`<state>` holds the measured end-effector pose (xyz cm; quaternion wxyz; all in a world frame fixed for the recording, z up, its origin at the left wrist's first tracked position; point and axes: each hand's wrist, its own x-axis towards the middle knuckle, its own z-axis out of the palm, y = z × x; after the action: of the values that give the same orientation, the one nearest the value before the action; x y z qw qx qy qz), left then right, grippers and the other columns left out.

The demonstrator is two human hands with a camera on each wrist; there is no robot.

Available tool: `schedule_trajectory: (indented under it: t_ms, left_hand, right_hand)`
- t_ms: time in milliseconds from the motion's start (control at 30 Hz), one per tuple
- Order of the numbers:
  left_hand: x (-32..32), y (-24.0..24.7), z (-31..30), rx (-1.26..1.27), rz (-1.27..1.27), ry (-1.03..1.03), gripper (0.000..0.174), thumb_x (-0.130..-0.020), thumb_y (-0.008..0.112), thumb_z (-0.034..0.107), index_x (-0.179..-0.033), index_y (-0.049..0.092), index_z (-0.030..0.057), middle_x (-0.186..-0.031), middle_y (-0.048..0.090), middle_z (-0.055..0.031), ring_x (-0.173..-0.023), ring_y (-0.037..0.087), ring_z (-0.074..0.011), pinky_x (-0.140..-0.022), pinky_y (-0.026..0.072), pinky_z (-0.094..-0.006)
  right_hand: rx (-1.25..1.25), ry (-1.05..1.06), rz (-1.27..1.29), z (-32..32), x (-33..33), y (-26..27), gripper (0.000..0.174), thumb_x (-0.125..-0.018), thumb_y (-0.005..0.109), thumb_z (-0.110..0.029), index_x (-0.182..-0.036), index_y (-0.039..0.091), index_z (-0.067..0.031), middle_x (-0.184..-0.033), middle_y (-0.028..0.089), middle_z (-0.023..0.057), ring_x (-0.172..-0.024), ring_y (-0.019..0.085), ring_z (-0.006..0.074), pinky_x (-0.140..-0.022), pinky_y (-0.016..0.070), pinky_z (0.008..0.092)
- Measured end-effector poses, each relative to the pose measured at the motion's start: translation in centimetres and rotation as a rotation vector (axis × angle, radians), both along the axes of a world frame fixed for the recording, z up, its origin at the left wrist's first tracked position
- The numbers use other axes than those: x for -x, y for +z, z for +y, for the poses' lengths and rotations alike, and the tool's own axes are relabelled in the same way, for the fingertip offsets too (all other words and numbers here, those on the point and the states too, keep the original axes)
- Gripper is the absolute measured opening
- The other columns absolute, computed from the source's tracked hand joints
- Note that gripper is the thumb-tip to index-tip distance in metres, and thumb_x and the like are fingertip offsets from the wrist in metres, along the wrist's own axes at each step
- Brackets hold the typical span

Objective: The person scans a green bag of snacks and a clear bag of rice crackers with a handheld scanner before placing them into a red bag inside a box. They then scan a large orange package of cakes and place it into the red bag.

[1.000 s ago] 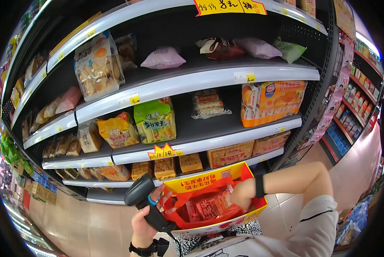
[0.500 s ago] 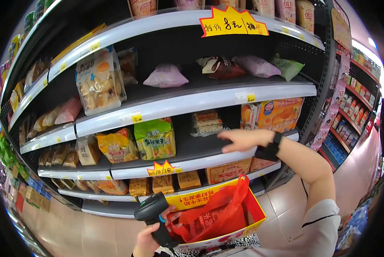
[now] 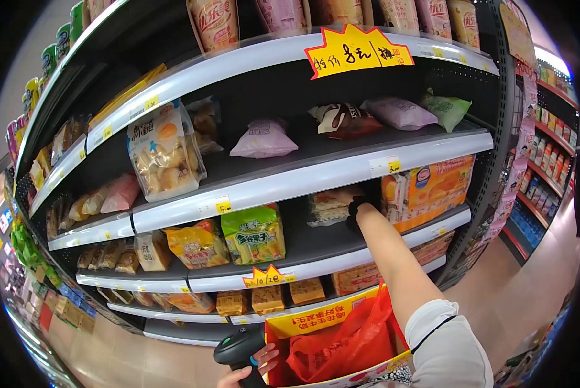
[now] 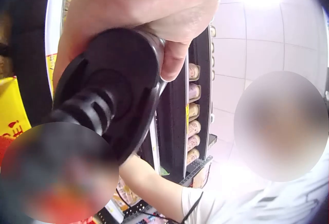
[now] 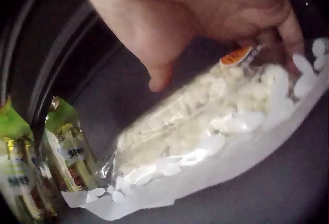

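My right hand (image 5: 200, 18) reaches into a shelf over a clear pack of pale puffed snack (image 5: 205, 111), also seen as a snack pack (image 3: 328, 208) in the head view. Its fingers reach the pack's far end while the thumb hangs apart, just above the near edge. Low in the head view, my left hand (image 3: 266, 357) grips a black barcode scanner (image 3: 233, 349). The scanner's dark handle base (image 4: 123, 69) fills much of the left wrist view. Beside that hand is a yellow and red box (image 3: 328, 317) with a red plastic bag (image 3: 345, 352) inside.
Left of the snack pack stand a green snack bag (image 3: 254, 236) and a yellow snack bag (image 3: 198, 244). An orange multipack (image 3: 429, 191) is to its right. A white shelf edge (image 3: 316, 181) runs above my right hand, and another shelf edge (image 3: 341, 265) runs below.
My right hand has come out of the box and moved up and forward to the snack pack on the shelf. The left hand still holds the scanner, now lower in view.
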<state>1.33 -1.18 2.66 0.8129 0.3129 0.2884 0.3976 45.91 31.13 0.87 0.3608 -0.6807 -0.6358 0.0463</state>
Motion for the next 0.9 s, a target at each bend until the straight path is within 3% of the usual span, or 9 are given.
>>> schedule_trajectory:
  t_ms: [133, 200, 333, 433, 633, 700, 767, 867, 900]
  left_hand:
    - [1.1, -0.4, 0.1, 0.019, 0.048, 0.060, 0.054, -0.083, 0.053, 0.016, -0.130, 0.034, -0.0040, -0.128, 0.045, -0.0198, -0.120, 0.042, -0.0348, -0.102, 0.0318, -0.0429]
    - [1.5, -0.8, 0.0, 0.032, 0.065, 0.088, 0.054, -0.083, 0.053, 0.016, -0.130, 0.035, -0.0040, -0.127, 0.046, -0.0201, -0.120, 0.043, -0.0347, -0.102, 0.0321, -0.0429]
    - [2.1, -1.4, -0.5, 0.049, 0.091, 0.146, 0.053, -0.083, 0.053, 0.016, -0.129, 0.035, -0.0038, -0.126, 0.047, -0.0206, -0.118, 0.044, -0.0346, -0.101, 0.0327, -0.0428]
    - [1.7, -1.0, -1.3, 0.010, 0.090, 0.174, 0.050, -0.083, 0.053, 0.018, -0.126, 0.038, -0.0032, -0.120, 0.051, -0.0213, -0.113, 0.048, -0.0339, -0.098, 0.0367, -0.0418]
    - [0.5, 0.2, -2.1, -0.116, 0.053, 0.097, 0.043, -0.084, 0.053, 0.019, -0.121, 0.043, -0.0011, -0.114, 0.054, -0.0192, -0.104, 0.053, -0.0304, -0.088, 0.0447, -0.0405]
    - [0.0, 0.8, -2.2, -0.168, 0.051, 0.103, 0.041, -0.084, 0.053, 0.019, -0.119, 0.044, -0.0002, -0.111, 0.056, -0.0186, -0.102, 0.055, -0.0297, -0.087, 0.0456, -0.0406]
    - [-0.2, 0.9, -2.3, -0.125, -0.006, 0.059, 0.039, -0.082, 0.056, 0.015, -0.117, 0.046, 0.0022, -0.101, 0.059, -0.0144, -0.085, 0.061, -0.0260, -0.069, 0.0525, -0.0362]
    - [-0.1, 0.5, -1.3, -0.145, -0.059, -0.098, 0.054, -0.073, 0.062, 0.020, -0.119, 0.042, 0.0007, -0.114, 0.050, -0.0214, -0.096, 0.059, -0.0351, -0.079, 0.0494, -0.0411]
    - [-1.0, 1.1, -1.7, -0.144, -0.064, -0.044, 0.041, -0.075, 0.062, 0.020, -0.108, 0.046, 0.0013, -0.102, 0.053, -0.0207, -0.080, 0.063, -0.0317, -0.067, 0.0514, -0.0358]
  right_hand:
    - [0.133, 0.046, 0.263, -3.9, 2.0, 2.9, 0.066, -0.072, 0.070, -0.046, -0.123, 0.051, -0.0090, -0.125, 0.051, 0.0107, -0.117, 0.046, 0.0235, -0.098, 0.0345, 0.0317]
    - [0.216, 0.107, 0.463, -4.7, 2.3, 3.7, 0.054, -0.071, 0.075, -0.030, -0.115, 0.057, -0.0044, -0.115, 0.060, 0.0089, -0.108, 0.053, 0.0199, -0.093, 0.0394, 0.0293]
    - [0.200, 0.261, 0.881, -3.1, 1.1, 1.1, 0.050, -0.071, 0.076, -0.022, -0.112, 0.057, -0.0006, -0.110, 0.061, 0.0090, -0.099, 0.057, 0.0180, -0.085, 0.0441, 0.0278]
    - [0.172, 0.334, 0.805, -5.4, 1.5, 2.0, 0.037, -0.078, 0.070, -0.018, -0.108, 0.059, -0.0002, -0.103, 0.062, 0.0091, -0.087, 0.061, 0.0177, -0.075, 0.0494, 0.0282]
    - [0.478, 0.331, 1.389, -15.6, 4.5, 6.3, 0.030, -0.084, 0.061, -0.017, -0.107, 0.056, 0.0004, -0.100, 0.063, 0.0104, -0.083, 0.064, 0.0185, -0.069, 0.0543, 0.0286]
    - [0.535, 0.376, 1.391, -18.5, 3.8, 6.0, 0.031, -0.086, 0.059, -0.020, -0.109, 0.056, 0.0001, -0.103, 0.063, 0.0109, -0.087, 0.063, 0.0183, -0.075, 0.0528, 0.0291]
    - [0.557, 0.469, 1.495, -22.0, 3.8, 6.2, 0.034, -0.086, 0.057, -0.021, -0.112, 0.054, 0.0005, -0.107, 0.062, 0.0124, -0.092, 0.062, 0.0195, -0.081, 0.0510, 0.0313]
    - [0.488, 0.451, 1.619, -27.7, 4.0, 7.4, 0.042, -0.086, 0.055, -0.018, -0.122, 0.046, 0.0013, -0.117, 0.056, 0.0174, -0.106, 0.057, 0.0270, -0.093, 0.0440, 0.0404]
    - [0.441, 0.518, 1.666, -28.6, 3.6, 6.6, 0.044, -0.088, 0.051, -0.022, -0.124, 0.044, 0.0007, -0.119, 0.054, 0.0178, -0.107, 0.056, 0.0273, -0.094, 0.0433, 0.0405]
